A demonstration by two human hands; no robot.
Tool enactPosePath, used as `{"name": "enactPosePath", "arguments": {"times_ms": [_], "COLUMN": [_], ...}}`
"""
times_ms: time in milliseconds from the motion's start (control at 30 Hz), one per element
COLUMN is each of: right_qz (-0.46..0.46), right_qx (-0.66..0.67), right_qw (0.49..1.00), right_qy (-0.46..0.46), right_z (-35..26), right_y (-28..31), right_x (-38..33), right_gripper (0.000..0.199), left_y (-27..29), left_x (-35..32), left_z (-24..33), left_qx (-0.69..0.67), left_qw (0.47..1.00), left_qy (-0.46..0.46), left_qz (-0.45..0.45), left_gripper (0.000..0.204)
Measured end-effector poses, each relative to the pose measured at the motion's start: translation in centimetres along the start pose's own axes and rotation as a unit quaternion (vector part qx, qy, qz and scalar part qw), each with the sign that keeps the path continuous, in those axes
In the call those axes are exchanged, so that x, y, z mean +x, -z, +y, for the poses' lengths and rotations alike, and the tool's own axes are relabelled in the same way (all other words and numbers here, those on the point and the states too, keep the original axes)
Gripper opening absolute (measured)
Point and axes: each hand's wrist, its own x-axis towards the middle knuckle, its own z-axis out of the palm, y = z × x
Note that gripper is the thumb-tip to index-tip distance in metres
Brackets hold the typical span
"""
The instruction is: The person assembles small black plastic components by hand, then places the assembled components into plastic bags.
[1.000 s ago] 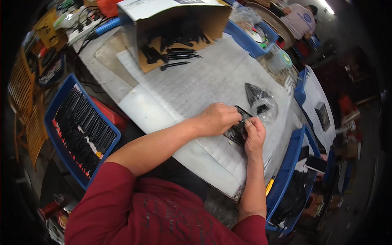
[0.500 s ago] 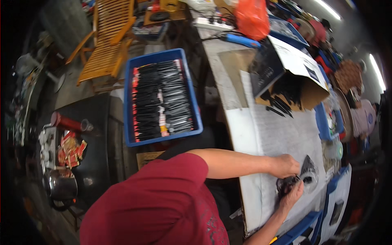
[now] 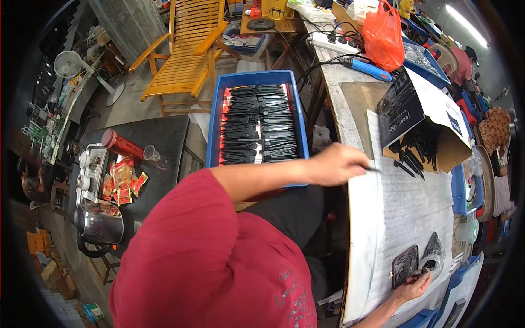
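Cluttered workbench (image 3: 407, 218), left hand (image 3: 336, 164) pinching thin black strip (image 3: 373, 169) pointing right, right hand (image 3: 413, 284) gripping black pouch (image 3: 406, 265).

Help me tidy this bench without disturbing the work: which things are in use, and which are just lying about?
In use:
left hand holding a thin black piece
right hand on the black flat pack
blue tray of black pieces
open cardboard box

Lying about:
orange bag
power strip
wooden chair
kettle
red can
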Motion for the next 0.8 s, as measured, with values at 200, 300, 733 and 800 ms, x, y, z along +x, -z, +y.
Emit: {"name": "enactPosePath", "arguments": {"times_ms": [200, 300, 733, 800], "right_qz": [0.014, 0.031, 0.026, 0.022], "right_qx": [-0.010, -0.039, -0.066, -0.076], "right_qw": [0.999, 0.998, 0.996, 0.995], "right_qy": [0.027, 0.028, 0.057, 0.062], "right_z": [0.1, 0.2, 0.1, 0.0], "right_y": [0.8, 1.0, 0.5, 0.6], "right_x": [0.3, 0.4, 0.2, 0.3], "right_gripper": [0.022, 0.023, 0.022, 0.022], "left_y": [12.2, 17.3, 19.9, 19.5], "left_x": [-5.7, -8.5, -14.7, -14.7], "left_z": [-7.6, -11.0, -15.4, -15.2], "left_qx": [0.130, 0.243, 0.346, 0.326], "left_qw": [0.959, 0.924, 0.873, 0.871], "left_qy": [0.226, 0.251, 0.322, 0.335], "left_qz": [0.113, 0.154, 0.123, 0.152], "left_gripper": [0.017, 0.017, 0.022, 0.022]}}
